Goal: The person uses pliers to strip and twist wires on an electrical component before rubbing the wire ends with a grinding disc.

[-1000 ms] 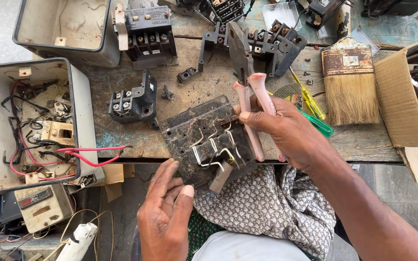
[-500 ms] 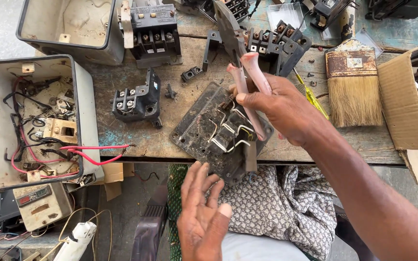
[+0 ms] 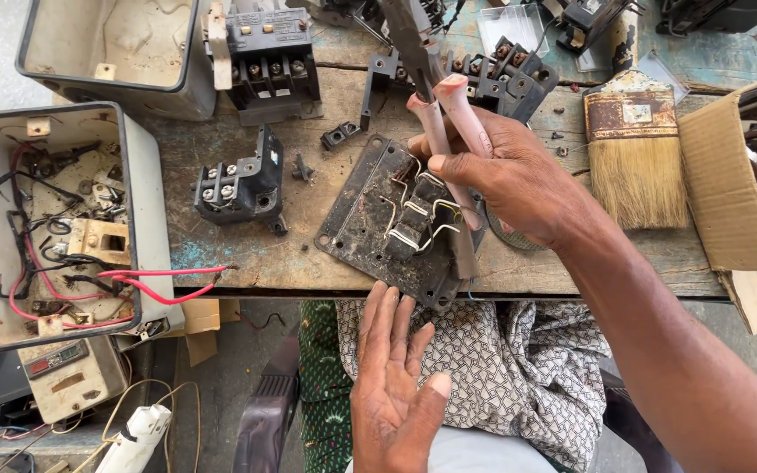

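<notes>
My right hand (image 3: 510, 180) grips pliers (image 3: 435, 83) with pale pink handles, jaws pointing away from me, and also holds the right edge of a dirty black mounting plate (image 3: 365, 223). The plate carries a small component with white wire loops (image 3: 413, 223) and lies tilted on the wooden bench (image 3: 247, 254) near its front edge. My left hand (image 3: 392, 385) is open, palm up, just below the plate's lower edge, with its fingertips close to the plate and nothing in it.
An open grey metal box with red and black wires (image 3: 54, 228) sits at the left, a second empty box (image 3: 111, 48) behind it. Black contactor blocks (image 3: 240, 186) (image 3: 265, 57) (image 3: 497, 79), a paint brush (image 3: 637, 149) and a cardboard box of parts (image 3: 746, 175) stand around.
My left hand let go of the plate and drew back, opening palm up. My right hand carried the plate with the pliers up from the bench edge onto the bench.
</notes>
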